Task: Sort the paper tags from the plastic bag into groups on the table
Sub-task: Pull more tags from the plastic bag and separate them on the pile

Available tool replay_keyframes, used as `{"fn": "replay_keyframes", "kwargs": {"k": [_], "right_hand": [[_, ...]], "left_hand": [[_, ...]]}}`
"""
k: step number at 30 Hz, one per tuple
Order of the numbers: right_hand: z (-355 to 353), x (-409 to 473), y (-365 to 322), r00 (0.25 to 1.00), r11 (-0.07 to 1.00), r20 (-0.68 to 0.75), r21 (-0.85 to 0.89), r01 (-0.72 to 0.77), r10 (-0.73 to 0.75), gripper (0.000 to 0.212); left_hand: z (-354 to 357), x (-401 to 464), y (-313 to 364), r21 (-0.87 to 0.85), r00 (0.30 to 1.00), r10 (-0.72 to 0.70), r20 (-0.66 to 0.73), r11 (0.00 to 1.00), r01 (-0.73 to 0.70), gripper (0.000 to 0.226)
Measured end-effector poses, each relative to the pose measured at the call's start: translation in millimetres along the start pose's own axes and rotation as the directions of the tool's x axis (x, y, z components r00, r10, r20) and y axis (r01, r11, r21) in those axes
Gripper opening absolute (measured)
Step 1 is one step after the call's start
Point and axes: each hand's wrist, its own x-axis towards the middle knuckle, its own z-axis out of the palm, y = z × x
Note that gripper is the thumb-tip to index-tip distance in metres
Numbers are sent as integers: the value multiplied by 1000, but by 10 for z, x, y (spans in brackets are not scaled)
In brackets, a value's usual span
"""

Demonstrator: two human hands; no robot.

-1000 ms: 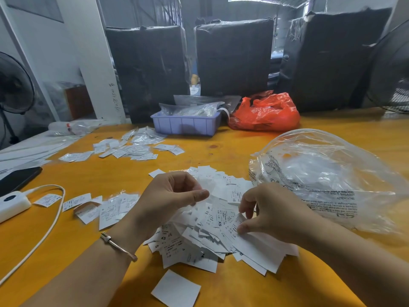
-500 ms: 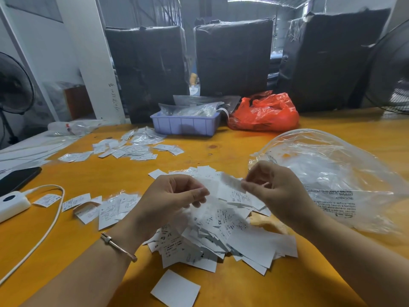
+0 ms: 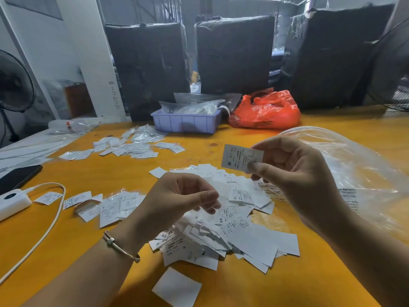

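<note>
well, from the head camera, the right hand point(image 3: 294, 173) pinches one paper tag point(image 3: 242, 159) between thumb and finger, held up above the big pile point(image 3: 221, 218). the tag has an m on it, and its long side runs about 9 to 3 o'clock. the left hand point(image 3: 179, 202) hangs over the pile with loosely curled fingers, holding nothing. the small groups lie at 10 o'clock point(image 3: 135, 146) and 9 o'clock point(image 3: 106, 204) from the tag, so i think it must go left. the plastic bag point(image 3: 354, 173) sits at 3 o'clock.
</note>
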Motion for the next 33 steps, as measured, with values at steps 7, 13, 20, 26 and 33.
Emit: {"fn": "replay_keyframes", "kwargs": {"k": [7,13,20,26,33], "right_hand": [[26,-15,6,993,983,79,-156,102,-90,17],[33,-19,38,987,959,108,-246,140,-116,17],[23,-21,33,980,941,162,-301,158,-113,10],[5,-7,15,981,954,150,-253,161,-126,10],[34,-19,70,964,948,258,-288,136,-60,9]], "left_hand": [[26,0,2,31,999,17,47,999,-19,20],[22,-2,20,31,999,28,45,999,-29,19],[25,-8,23,32,999,27,40,999,-28,21],[24,-5,21,44,999,15,42,999,-17,21],[32,-6,19,40,1000,9,22,999,-10,23]]}}
